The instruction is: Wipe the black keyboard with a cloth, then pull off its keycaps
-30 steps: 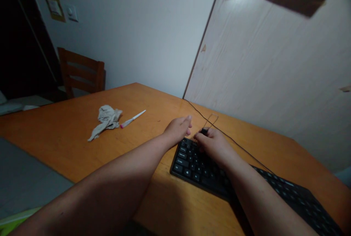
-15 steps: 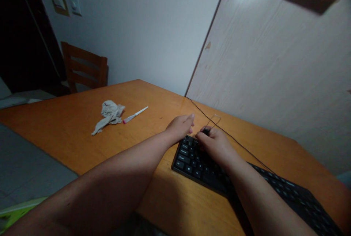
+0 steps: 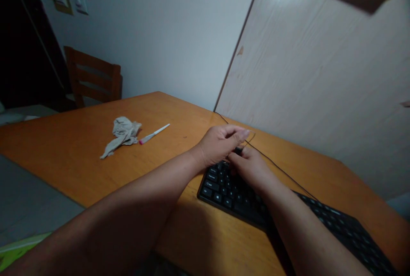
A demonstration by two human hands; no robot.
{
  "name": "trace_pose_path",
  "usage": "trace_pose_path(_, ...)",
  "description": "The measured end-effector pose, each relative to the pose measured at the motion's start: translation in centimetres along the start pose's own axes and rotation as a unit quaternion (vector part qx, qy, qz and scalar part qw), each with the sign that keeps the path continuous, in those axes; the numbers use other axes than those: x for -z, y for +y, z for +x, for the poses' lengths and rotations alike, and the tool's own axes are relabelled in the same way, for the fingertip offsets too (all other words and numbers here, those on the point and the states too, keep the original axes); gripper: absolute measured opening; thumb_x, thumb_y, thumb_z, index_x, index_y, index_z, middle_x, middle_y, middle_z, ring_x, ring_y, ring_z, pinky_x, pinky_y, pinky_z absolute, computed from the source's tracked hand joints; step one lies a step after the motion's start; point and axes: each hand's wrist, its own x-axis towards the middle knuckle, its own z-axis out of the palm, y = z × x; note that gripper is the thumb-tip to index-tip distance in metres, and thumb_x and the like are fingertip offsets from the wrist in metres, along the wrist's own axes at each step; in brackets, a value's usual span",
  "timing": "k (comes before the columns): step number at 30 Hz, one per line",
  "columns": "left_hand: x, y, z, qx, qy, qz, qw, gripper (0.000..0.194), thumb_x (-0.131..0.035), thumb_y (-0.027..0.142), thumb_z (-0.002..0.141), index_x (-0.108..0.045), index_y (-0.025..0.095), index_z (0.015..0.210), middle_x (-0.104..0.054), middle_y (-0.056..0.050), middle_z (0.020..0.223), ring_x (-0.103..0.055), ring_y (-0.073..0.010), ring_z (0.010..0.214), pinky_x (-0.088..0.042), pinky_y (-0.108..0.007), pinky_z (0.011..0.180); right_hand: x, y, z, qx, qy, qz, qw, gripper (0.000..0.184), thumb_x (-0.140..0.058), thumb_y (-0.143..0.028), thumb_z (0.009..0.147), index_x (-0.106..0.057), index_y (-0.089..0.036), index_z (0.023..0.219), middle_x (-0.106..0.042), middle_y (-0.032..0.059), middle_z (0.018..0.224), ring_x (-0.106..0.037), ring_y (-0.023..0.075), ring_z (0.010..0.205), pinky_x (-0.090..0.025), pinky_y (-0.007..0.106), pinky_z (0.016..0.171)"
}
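Fingers of the right hand (image 3: 251,165) pinch a black piece (image 3: 238,151) at the far edge of the keyboard (image 3: 235,199), near its left end. The left hand (image 3: 221,142) has come across to it, beside the wire (image 3: 253,136); whether its fingers grip, I cannot tell. The work now seems two-handed.

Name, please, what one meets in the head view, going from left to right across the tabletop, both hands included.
Crumpled cloth → slim white tool with pink end → left hand → right hand.

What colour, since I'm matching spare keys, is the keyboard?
The keyboard is black with pale lettering, best seen in the head view.
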Motion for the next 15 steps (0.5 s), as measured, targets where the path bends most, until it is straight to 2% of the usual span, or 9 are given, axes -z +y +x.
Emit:
trace_pose_path(5, -0.11, 0.07, -0.17, -0.042, -0.065, 0.046, 0.996, 0.029, -0.052, 0.034, 0.093, -0.068, 0.013, 0.079, -0.066, -0.004, 0.078, -0.060, -0.0145, 0.076, -0.048, -0.026, 0.072, 0.18, 0.26, 0.24, 0.009, 0.010, -0.065, 0.998, 0.036, -0.055, -0.047, 0.082, -0.056, -0.018, 0.061, -0.050, -0.0018, 0.050, -0.045, 0.0119, 0.045, -0.030, 0.025, 0.045)
trace_pose_path(11, 0.50, -0.10, -0.05, -0.091, -0.048, 0.181, 0.978, 0.024, -0.052, 0.026, 0.092, -0.071, 0.015, 0.081, -0.066, -0.004, 0.081, -0.060, -0.0154, 0.081, -0.046, -0.026, 0.074, 0.46, -0.28, 0.27, 0.092, 0.097, -0.097, 0.986, 0.032, -0.055, -0.044, 0.083, -0.069, -0.016, 0.076, -0.064, 0.0025, 0.067, -0.056, 0.0167, 0.064, -0.036, 0.025, 0.054)
trace_pose_path(15, 0.38, -0.01, -0.08, -0.121, -0.049, 0.234, 0.964, 0.024, -0.053, 0.026, 0.092, -0.071, 0.016, 0.078, -0.064, -0.003, 0.078, -0.059, -0.0155, 0.081, -0.045, -0.027, 0.074, 0.38, -0.15, -0.07, 0.090, 0.119, -0.122, 0.981, 0.031, -0.054, -0.041, 0.083, -0.068, -0.016, 0.072, -0.062, 0.0022, 0.061, -0.055, 0.0165, 0.060, -0.033, 0.025, 0.052)
